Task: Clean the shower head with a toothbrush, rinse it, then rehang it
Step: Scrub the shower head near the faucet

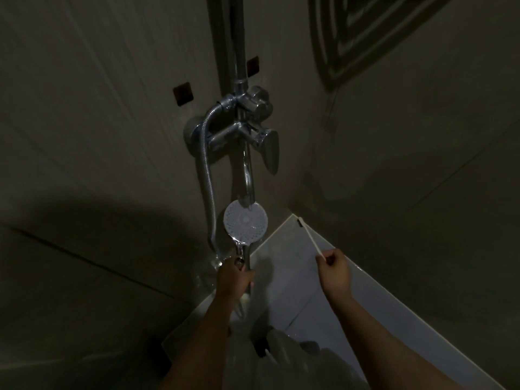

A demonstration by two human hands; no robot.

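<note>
Gripping shower head (245, 222) by its handle, left hand (235, 275) | right hand (334, 268) pinches toothbrush (311, 239) tail, 3 o'clock | handle likely wet-slick, rigid.

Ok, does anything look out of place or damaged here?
Nothing damaged or spilled stands out. The shower head is off the wall, gripped by the left hand; the right hand pinches the toothbrush away from it.

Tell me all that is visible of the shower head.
The shower head is round, its pale face dotted with nozzle holes and turned toward the camera, on a chrome handle that the left hand grips. It is held below the tap spout, whose end overlaps its upper edge. The toothbrush does not touch it.
</note>
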